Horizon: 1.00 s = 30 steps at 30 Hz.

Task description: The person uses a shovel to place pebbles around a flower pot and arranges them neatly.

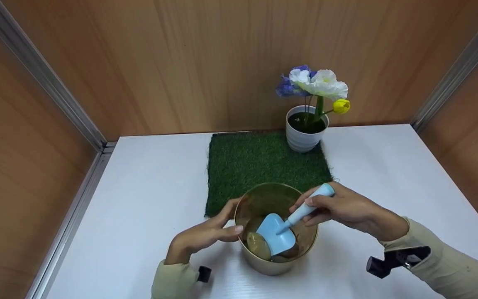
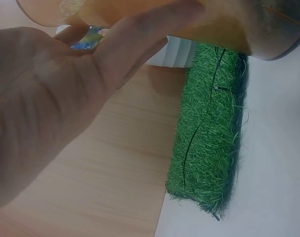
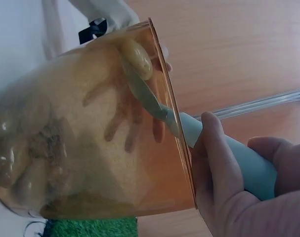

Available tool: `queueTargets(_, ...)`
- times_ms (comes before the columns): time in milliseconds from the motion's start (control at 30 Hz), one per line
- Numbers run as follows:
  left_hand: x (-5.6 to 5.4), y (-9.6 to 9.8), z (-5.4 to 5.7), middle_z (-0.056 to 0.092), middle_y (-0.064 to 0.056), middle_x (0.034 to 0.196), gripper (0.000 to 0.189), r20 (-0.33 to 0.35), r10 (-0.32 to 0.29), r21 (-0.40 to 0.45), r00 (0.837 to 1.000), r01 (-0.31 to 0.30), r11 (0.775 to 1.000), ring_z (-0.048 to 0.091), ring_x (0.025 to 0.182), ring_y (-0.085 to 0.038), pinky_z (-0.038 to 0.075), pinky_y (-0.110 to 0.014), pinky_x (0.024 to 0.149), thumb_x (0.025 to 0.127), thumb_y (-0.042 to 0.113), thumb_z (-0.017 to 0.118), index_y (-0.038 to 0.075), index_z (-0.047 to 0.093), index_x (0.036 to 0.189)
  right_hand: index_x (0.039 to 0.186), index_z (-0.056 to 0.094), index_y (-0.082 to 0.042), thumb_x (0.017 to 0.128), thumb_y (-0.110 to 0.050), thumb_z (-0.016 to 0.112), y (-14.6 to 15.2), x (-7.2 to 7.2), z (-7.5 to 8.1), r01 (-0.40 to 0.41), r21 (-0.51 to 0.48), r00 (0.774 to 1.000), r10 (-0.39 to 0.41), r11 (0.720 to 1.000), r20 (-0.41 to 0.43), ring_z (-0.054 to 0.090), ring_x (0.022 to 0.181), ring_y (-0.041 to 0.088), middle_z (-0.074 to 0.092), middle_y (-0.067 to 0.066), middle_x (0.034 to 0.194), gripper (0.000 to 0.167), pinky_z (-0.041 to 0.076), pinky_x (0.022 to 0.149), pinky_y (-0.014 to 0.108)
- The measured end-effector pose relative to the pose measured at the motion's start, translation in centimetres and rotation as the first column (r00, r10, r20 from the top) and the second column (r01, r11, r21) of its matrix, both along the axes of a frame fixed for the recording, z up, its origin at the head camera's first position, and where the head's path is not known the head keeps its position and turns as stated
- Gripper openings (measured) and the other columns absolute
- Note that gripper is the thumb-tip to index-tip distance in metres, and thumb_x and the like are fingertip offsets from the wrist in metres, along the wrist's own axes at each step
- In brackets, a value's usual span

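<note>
My left hand (image 1: pixel 210 233) holds the side of an amber see-through pot (image 1: pixel 266 267), its thumb at the rim and fingers spread round the outside. My right hand (image 1: pixel 349 207) grips the pale blue handle of a small shovel (image 1: pixel 275 236), whose blade is inside the pot. Against the blade lies a smooth olive-coloured stone (image 1: pixel 258 246), high up near the rim in the right wrist view. Several more stones (image 3: pixel 11 153) sit at the bottom, seen through the tinted wall. In the left wrist view, fingers (image 2: pixel 140 37) press along the pot's side.
Behind the pot lies a green artificial-grass mat (image 1: pixel 255 162) on the white table (image 1: pixel 147 187). A white ribbed flowerpot (image 1: pixel 303 139) with white, purple and yellow flowers stands on the mat's back right corner. Wood-grain panels (image 1: pixel 181 62) enclose the table at the back and sides.
</note>
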<state>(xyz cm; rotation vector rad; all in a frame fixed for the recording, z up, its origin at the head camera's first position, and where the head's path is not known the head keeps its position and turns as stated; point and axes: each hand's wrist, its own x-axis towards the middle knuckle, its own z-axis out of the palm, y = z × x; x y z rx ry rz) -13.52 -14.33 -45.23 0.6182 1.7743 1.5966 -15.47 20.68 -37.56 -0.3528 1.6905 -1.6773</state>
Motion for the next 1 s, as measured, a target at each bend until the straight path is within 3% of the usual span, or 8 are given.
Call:
queueTargets(400,0.2,0.0,-0.1,0.013,-0.02,0.173,0.074,0.009,0.005,0.022,1.0,-0.006,1.0,0.02,0.158,-0.044,0.047,-0.059,0.113,0.11,0.034,0.056,0.019,0.012,0.168,0.118,0.075,0.002,0.109,-0.007,0.056,0.6,0.9,-0.5,0.037,-0.133,0.996,-0.026,0.99,0.09,0.077,0.096,0.014,0.075,0.017,0.122,0.023,0.062,0.089,0.029)
queueTargets(600,0.2,0.0,-0.1,0.011,-0.019,0.174,0.074,0.022,0.01,0.016,1.0,-0.01,1.0,0.019,0.159,-0.043,0.046,-0.059,0.113,0.111,0.032,0.055,0.02,0.012,0.169,0.12,0.076,-0.001,0.11,-0.011,0.057,0.9,1.1,-0.6,0.067,-0.141,0.991,-0.049,0.988,0.128,0.077,0.095,0.014,0.075,0.014,0.124,0.024,0.061,0.093,0.031)
queueTargets(1000,0.1,0.0,-0.1,0.015,-0.017,0.173,0.074,0.01,0.015,-0.004,1.0,-0.015,1.0,0.019,0.159,-0.042,0.047,-0.059,0.113,0.11,0.036,0.057,0.021,0.014,0.168,0.124,0.076,-0.004,0.113,-0.012,0.051,1.8,1.3,-1.1,0.065,-0.223,0.984,-0.025,0.973,0.178,0.073,0.115,0.021,0.074,0.012,0.128,0.029,0.058,0.099,0.033)
